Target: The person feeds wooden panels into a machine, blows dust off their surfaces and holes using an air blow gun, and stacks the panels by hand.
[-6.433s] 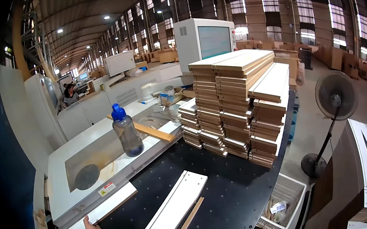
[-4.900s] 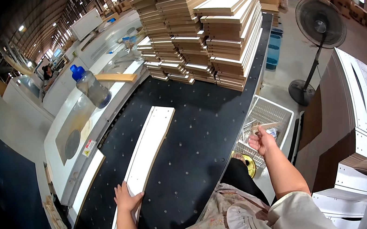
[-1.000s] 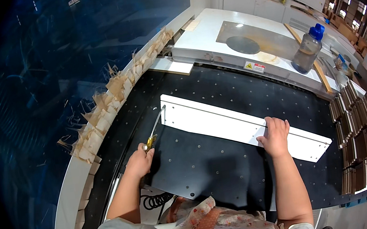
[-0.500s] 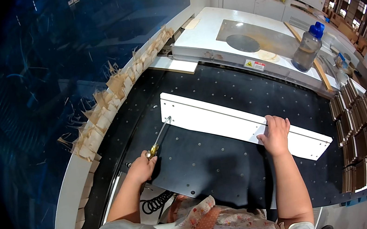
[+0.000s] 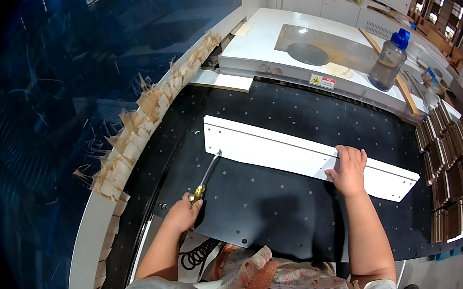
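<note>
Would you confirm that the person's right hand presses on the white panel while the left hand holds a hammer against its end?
Not quite: in the head view, the left hand holds a screwdriver, not a hammer, against the white panel; the right hand presses on it.

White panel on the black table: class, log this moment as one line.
left hand: holds screwdriver, tip at white panel | right hand: flat on panel | bottle: upright beyond

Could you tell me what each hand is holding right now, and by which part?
The left hand grips a screwdriver by its handle, tip at the white panel. The right hand lies flat on the panel's near edge, gripping nothing.
</note>
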`<state>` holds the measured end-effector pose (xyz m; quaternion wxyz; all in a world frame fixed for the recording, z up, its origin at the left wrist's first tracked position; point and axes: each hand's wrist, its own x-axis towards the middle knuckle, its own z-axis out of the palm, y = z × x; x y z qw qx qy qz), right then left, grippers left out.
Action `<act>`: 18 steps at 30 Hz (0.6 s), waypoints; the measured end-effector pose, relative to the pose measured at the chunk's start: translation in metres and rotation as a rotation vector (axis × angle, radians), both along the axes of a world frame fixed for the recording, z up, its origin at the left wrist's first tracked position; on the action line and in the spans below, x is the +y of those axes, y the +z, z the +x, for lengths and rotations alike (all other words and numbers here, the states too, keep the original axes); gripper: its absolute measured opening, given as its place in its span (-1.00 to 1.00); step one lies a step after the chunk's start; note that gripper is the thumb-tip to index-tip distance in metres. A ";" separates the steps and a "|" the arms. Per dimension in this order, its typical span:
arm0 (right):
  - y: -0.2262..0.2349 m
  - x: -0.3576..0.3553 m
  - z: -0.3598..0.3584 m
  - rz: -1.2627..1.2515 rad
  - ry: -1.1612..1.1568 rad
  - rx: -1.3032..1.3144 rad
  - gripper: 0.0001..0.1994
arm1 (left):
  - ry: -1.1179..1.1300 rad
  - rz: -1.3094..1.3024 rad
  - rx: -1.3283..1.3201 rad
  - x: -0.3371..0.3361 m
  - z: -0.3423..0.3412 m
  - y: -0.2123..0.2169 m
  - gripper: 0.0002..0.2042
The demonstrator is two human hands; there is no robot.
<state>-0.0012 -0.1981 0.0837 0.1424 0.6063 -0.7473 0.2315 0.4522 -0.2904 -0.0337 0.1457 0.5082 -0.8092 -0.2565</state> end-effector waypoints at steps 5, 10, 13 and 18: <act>0.000 0.000 0.000 0.006 -0.002 -0.008 -0.28 | 0.006 0.077 -0.011 0.002 -0.002 0.006 -0.45; 0.001 -0.001 -0.001 -0.011 0.018 -0.009 -0.29 | 0.013 0.106 0.051 0.001 0.003 0.013 -0.49; 0.003 -0.001 0.001 0.002 0.025 -0.023 -0.30 | 0.009 0.028 0.066 0.007 -0.009 0.032 -0.48; 0.004 -0.001 0.000 0.026 0.003 -0.027 -0.33 | 0.267 0.448 -0.004 0.021 -0.043 0.096 -0.50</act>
